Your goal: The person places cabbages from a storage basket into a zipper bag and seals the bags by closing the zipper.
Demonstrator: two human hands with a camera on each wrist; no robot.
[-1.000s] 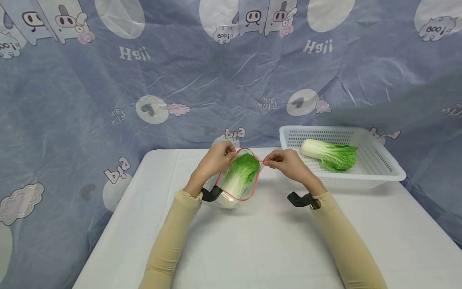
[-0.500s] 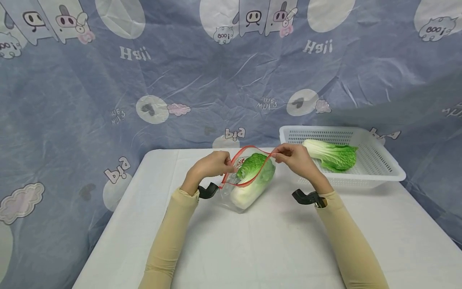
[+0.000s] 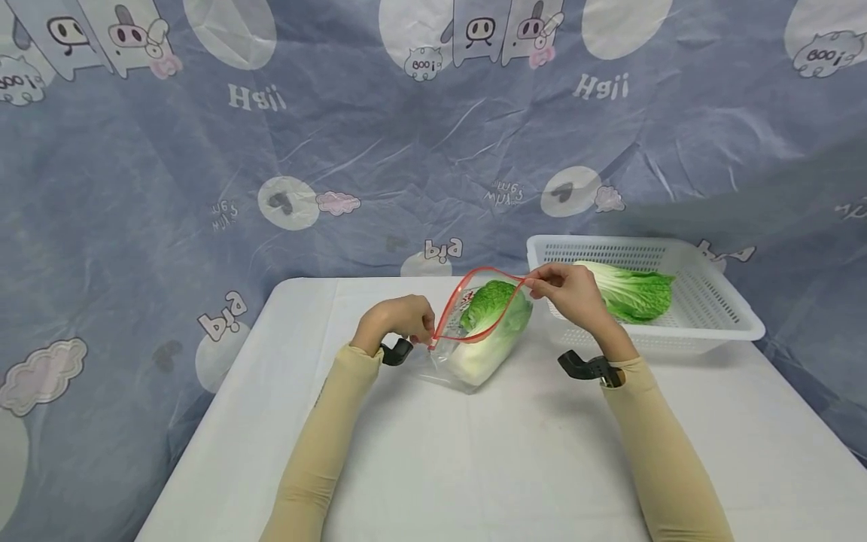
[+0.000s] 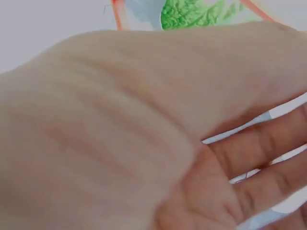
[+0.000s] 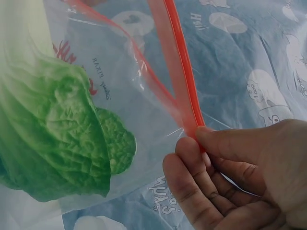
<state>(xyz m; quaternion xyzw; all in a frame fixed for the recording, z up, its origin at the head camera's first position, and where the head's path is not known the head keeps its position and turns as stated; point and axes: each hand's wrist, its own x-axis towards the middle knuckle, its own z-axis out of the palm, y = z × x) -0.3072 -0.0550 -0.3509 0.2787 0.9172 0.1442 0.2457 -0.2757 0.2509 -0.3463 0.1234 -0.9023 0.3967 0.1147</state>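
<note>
A clear zip bag (image 3: 443, 369) with a red zip edge holds a head of napa cabbage (image 3: 491, 346). Its mouth gapes, and the green leafy end faces the opening while the white base lies at the bottom, near the table. My right hand (image 3: 572, 295) pinches the upper right corner of the red edge between thumb and index finger, as the right wrist view shows at the zip strip (image 5: 184, 72). At the opposite, lower left corner, my left hand (image 3: 400, 320) pinches the red edge; its fingertips are mostly hidden in the left wrist view.
Behind my right hand stands a white perforated basket (image 3: 711, 301) with another napa cabbage (image 3: 633, 290) in it. A white cloth covers the table (image 3: 528, 467). A blue-grey printed curtain (image 3: 379, 135) hangs along its far edge.
My left hand has moved down from the bag's top to its lower left corner. My right hand has shifted right and slightly up, drawing the bag right and tilting it with the cabbage.
</note>
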